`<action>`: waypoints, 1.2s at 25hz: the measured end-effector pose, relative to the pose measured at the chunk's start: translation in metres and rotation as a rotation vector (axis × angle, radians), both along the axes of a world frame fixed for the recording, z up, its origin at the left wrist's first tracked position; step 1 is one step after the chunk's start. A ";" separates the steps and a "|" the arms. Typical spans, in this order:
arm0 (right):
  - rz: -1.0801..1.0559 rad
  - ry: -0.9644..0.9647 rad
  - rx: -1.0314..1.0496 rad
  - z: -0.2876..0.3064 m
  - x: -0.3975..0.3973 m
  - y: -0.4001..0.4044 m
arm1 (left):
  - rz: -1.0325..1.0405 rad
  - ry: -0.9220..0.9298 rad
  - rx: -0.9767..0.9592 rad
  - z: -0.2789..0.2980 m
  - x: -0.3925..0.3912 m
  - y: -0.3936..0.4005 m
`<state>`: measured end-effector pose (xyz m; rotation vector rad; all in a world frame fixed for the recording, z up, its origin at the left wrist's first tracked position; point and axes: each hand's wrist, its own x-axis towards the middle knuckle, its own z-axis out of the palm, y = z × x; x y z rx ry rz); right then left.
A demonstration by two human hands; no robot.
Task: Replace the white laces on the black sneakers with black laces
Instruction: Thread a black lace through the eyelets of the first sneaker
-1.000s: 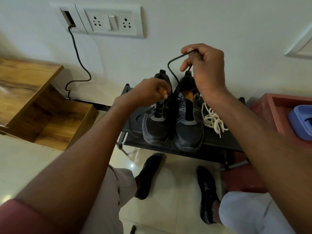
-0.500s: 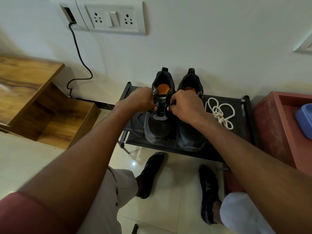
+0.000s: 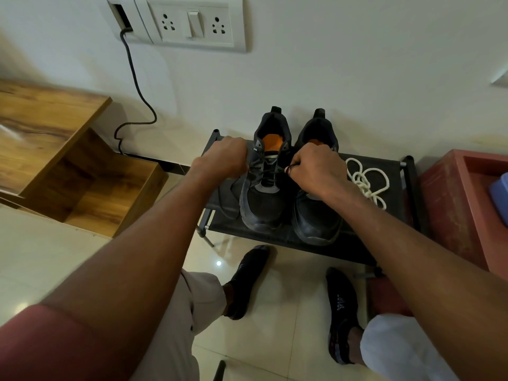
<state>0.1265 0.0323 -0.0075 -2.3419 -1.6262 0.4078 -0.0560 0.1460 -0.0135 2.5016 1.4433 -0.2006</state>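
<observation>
Black lace (image 3: 270,174) runs crosswise btwn both fists over the left sneaker (image 3: 265,188): left hand (image 3: 222,158) curled, hold hidden; right hand (image 3: 316,171) pinches lace end.

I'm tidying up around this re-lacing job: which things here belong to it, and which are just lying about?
In the job: left sneaker, right sneaker, black lace, white laces, left hand, right hand.

Lying about: shoe rack, wall sockets, black cable, wooden shelf, red box.
</observation>
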 end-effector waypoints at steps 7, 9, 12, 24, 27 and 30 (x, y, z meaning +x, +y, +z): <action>-0.038 0.601 0.139 0.048 0.000 0.002 | 0.203 -0.532 -0.156 0.040 0.015 -0.008; -0.073 1.026 0.205 0.069 -0.005 0.001 | 0.272 -0.897 -0.397 0.057 0.024 -0.019; -0.100 1.357 0.310 0.079 -0.007 0.004 | 0.242 -1.101 -0.689 0.072 0.033 -0.033; -0.131 1.594 0.566 0.062 -0.009 0.006 | 0.240 -1.027 -0.950 0.070 0.026 -0.034; -0.141 1.554 0.596 0.055 -0.006 0.009 | 0.216 -0.988 -0.879 0.068 0.025 -0.039; -0.234 1.501 0.398 0.042 -0.011 0.012 | 0.393 -1.079 -0.729 0.063 0.023 -0.040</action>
